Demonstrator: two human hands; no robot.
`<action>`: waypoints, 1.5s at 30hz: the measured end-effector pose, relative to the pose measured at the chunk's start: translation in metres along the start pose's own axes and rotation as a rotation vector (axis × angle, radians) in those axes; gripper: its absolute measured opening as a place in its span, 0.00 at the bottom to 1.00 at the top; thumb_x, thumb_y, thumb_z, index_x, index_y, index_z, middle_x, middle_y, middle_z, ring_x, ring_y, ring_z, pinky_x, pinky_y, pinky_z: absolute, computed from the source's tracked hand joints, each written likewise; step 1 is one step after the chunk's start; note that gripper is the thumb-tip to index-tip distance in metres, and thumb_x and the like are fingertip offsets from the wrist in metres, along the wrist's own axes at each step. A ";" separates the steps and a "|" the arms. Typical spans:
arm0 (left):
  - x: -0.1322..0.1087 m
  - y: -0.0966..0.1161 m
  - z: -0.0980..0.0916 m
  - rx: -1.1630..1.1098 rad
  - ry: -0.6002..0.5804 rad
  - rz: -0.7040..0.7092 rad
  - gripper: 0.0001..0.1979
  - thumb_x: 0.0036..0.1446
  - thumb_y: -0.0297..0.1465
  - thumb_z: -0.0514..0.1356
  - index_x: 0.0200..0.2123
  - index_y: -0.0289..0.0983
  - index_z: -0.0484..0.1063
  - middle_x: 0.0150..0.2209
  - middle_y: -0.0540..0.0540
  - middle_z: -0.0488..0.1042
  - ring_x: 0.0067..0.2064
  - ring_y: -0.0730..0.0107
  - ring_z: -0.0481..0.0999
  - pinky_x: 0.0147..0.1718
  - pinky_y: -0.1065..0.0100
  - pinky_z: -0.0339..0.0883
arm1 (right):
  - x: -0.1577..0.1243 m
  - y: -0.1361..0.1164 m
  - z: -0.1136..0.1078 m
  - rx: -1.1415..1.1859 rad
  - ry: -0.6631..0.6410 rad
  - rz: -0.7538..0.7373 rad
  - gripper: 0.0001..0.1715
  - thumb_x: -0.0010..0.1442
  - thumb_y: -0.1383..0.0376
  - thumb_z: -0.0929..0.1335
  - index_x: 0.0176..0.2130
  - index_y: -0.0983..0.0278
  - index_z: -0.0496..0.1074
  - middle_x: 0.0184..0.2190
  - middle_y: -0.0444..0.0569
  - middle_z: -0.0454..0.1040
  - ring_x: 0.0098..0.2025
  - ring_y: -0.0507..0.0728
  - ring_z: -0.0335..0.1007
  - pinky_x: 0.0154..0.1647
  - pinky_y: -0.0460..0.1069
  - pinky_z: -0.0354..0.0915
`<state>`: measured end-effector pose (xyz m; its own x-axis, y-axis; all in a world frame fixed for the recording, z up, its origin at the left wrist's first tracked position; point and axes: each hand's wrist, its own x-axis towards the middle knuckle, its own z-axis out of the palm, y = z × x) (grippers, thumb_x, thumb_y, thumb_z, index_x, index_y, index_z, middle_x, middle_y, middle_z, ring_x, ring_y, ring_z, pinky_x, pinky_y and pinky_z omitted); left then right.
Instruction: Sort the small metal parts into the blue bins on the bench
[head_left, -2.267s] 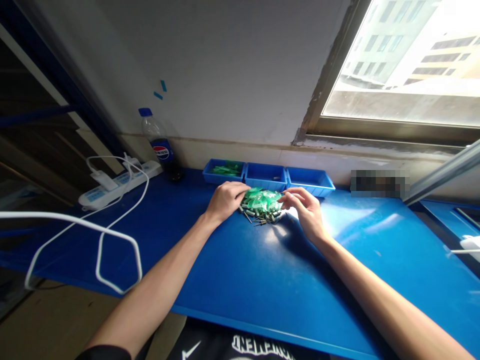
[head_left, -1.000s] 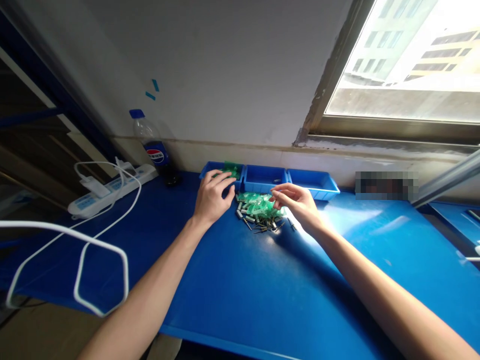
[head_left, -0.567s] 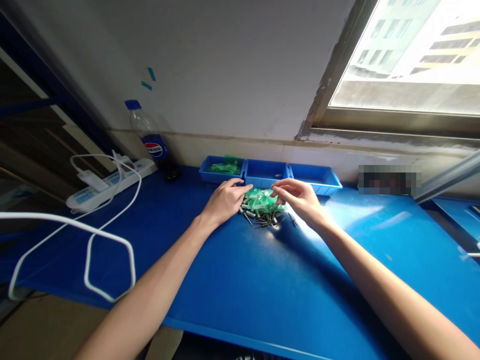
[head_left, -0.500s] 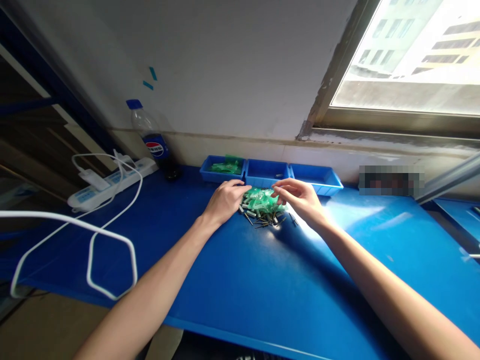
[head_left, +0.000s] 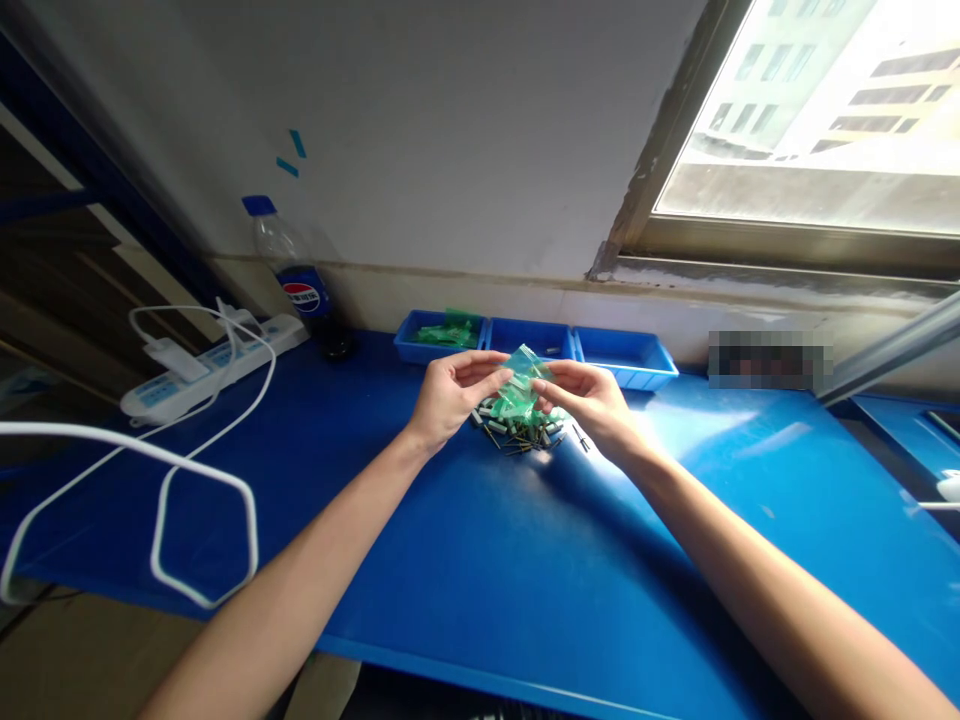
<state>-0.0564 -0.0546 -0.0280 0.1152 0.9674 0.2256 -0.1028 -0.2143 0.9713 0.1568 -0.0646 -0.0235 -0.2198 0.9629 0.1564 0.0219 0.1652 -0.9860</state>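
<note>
A small green clear zip bag is held up between both hands, over a heap on the table. My left hand pinches its left side between thumb and fingers. On the other side, my right hand grips the bag's right edge the same way. Below lies the heap of small metal parts, thin dark pins and short silvery cylinders, with more green bags among them. A few loose pins rest just right of the heap. What the bag contains, if anything, I cannot make out.
Three blue bins stand along the wall: the left bin holds green bags, the middle bin a small part, then the right bin. A cola bottle, a power strip and a white cable occupy the left side.
Both hands have closed on a green bag and raised it above the heap. Before, the hands were at the heap's two sides with no bag lifted.
</note>
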 end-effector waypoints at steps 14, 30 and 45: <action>0.042 -0.011 -0.055 1.067 0.084 0.542 0.22 0.64 0.19 0.53 0.48 0.38 0.85 0.55 0.42 0.82 0.63 0.55 0.76 0.65 0.51 0.71 | 0.003 0.001 -0.010 0.176 0.131 0.035 0.23 0.55 0.48 0.79 0.41 0.61 0.79 0.34 0.49 0.83 0.29 0.54 0.75 0.36 0.52 0.74; 0.025 -0.011 -0.040 1.154 0.051 0.610 0.23 0.62 0.19 0.53 0.53 0.36 0.82 0.58 0.38 0.79 0.67 0.48 0.69 0.66 0.43 0.68 | 0.005 0.002 -0.015 -0.012 0.147 -0.003 0.20 0.57 0.49 0.77 0.39 0.62 0.81 0.34 0.51 0.83 0.30 0.56 0.75 0.34 0.51 0.72; 0.013 -0.025 -0.022 0.984 -0.187 0.582 0.18 0.68 0.23 0.56 0.54 0.36 0.82 0.53 0.41 0.83 0.53 0.56 0.84 0.55 0.56 0.79 | 0.005 0.004 -0.015 -0.182 0.145 -0.082 0.19 0.61 0.51 0.75 0.39 0.64 0.80 0.34 0.51 0.83 0.32 0.56 0.77 0.34 0.50 0.72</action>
<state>-0.0741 -0.0336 -0.0511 0.4556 0.6706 0.5854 0.6157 -0.7124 0.3368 0.1701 -0.0557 -0.0262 -0.0865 0.9632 0.2546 0.1882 0.2668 -0.9452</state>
